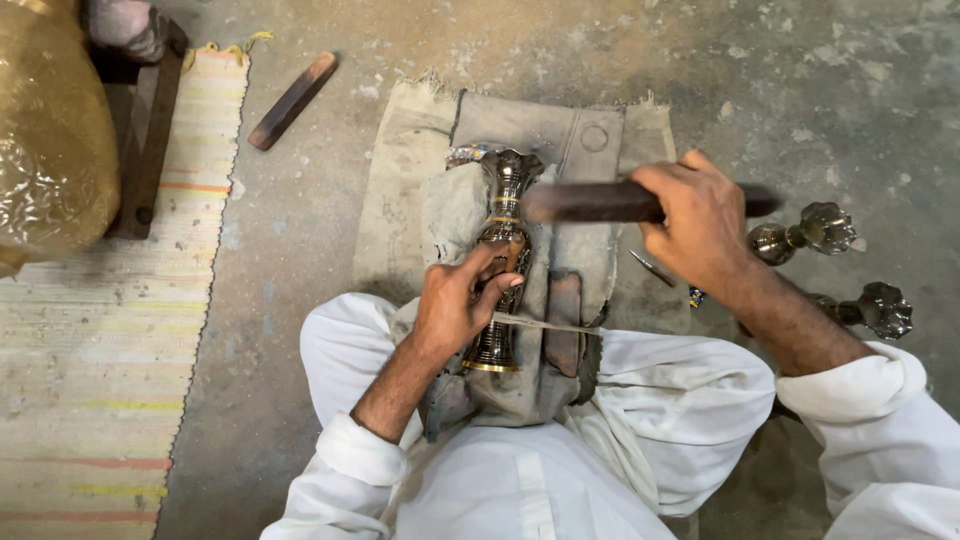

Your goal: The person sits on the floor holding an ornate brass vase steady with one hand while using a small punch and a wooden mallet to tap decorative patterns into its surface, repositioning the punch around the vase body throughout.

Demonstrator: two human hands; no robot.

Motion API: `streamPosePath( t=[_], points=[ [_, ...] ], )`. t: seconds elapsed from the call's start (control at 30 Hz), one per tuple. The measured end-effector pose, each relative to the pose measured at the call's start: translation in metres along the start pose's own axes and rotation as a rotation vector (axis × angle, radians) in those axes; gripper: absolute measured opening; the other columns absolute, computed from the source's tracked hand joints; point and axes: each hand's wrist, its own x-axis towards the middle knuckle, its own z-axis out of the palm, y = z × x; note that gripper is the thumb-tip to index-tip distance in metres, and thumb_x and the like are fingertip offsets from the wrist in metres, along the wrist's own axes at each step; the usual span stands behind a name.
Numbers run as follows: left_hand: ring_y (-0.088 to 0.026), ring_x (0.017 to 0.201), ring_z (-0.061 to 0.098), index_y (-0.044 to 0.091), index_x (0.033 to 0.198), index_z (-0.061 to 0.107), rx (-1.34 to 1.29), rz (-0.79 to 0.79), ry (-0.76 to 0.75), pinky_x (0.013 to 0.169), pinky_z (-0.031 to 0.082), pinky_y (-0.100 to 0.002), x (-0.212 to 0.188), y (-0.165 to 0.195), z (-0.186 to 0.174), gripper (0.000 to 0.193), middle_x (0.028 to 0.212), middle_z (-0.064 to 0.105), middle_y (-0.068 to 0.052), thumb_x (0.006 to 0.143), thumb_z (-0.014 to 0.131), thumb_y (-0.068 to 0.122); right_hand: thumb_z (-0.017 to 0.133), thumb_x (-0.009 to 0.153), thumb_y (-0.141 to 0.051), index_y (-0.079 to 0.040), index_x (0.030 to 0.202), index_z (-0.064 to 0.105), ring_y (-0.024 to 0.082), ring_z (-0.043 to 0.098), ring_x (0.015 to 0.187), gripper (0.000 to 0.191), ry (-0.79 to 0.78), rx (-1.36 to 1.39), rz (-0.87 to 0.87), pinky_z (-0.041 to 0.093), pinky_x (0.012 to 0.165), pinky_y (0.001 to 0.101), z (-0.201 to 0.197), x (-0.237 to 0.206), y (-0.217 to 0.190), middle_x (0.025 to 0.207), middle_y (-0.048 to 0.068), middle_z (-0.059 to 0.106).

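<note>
Head view of a seated person working a dark metal vase (503,262) with brass bands, which lies lengthwise on a grey padded cloth (560,150) over the lap, flared mouth pointing away from the body. The left hand (455,305) rests on the vase's middle, its fingers (490,262) pinched together against the vase body; whether a small tool sits between them cannot be told. The right hand (700,225), above and to the right of the vase, has its fingers wrapped fully round a dark wooden stick (590,202) held crosswise over the vase's neck. Right of the vase, on the concrete floor (300,250), lie two similar vases (800,235). Left of the vase lie a wooden bar (292,100) and a striped mat (100,350).
</note>
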Motion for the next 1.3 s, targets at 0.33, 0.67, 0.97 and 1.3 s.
streamPosePath(
  t=[0.33, 0.67, 0.97, 1.3],
  points=[
    [-0.026, 0.066, 0.076, 0.009, 0.129, 0.063, -0.018, 0.005, -0.045, 0.060, 0.057, -0.037, 0.001, -0.004, -0.001, 0.041, 0.088, 0.078, -0.015, 0.094, 0.077, 0.024, 0.074, 0.078, -0.002, -0.005, 0.105, 0.068, 0.029, 0.060, 0.086, 0.028, -0.081, 0.042, 0.098, 0.049, 0.077, 0.0425, -0.001, -0.003, 0.000, 0.086, 0.010, 0.067],
    [-0.026, 0.065, 0.075, 0.009, 0.128, 0.065, 0.015, 0.035, -0.037, 0.058, 0.057, -0.037, 0.004, -0.003, -0.002, 0.041, 0.080, 0.075, -0.013, 0.094, 0.078, 0.027, 0.079, 0.078, -0.006, -0.005, 0.107, 0.068, 0.029, 0.058, 0.087, 0.031, -0.005, 0.026, 0.102, 0.048, 0.078, 0.0446, 0.000, -0.010, 0.002, 0.089, 0.012, 0.065],
    [-0.027, 0.067, 0.075, 0.008, 0.128, 0.065, 0.023, 0.030, -0.056, 0.059, 0.057, -0.037, 0.004, -0.005, -0.003, 0.041, 0.082, 0.076, -0.014, 0.094, 0.077, 0.027, 0.075, 0.074, 0.000, -0.007, 0.105, 0.069, 0.030, 0.059, 0.090, 0.033, 0.002, -0.088, -0.009, 0.049, 0.078, 0.0432, -0.002, -0.015, 0.002, 0.090, 0.009, 0.069],
    [-0.020, 0.064, 0.071, 0.012, 0.134, 0.065, -0.057, -0.034, -0.006, 0.055, 0.055, -0.033, 0.001, -0.017, 0.000, 0.043, 0.078, 0.071, -0.011, 0.093, 0.078, 0.016, 0.073, 0.082, 0.001, -0.006, 0.108, 0.069, 0.027, 0.060, 0.087, 0.027, 0.008, -0.129, -0.031, 0.049, 0.077, 0.0410, -0.004, -0.013, -0.005, 0.089, 0.008, 0.068]
  ],
)
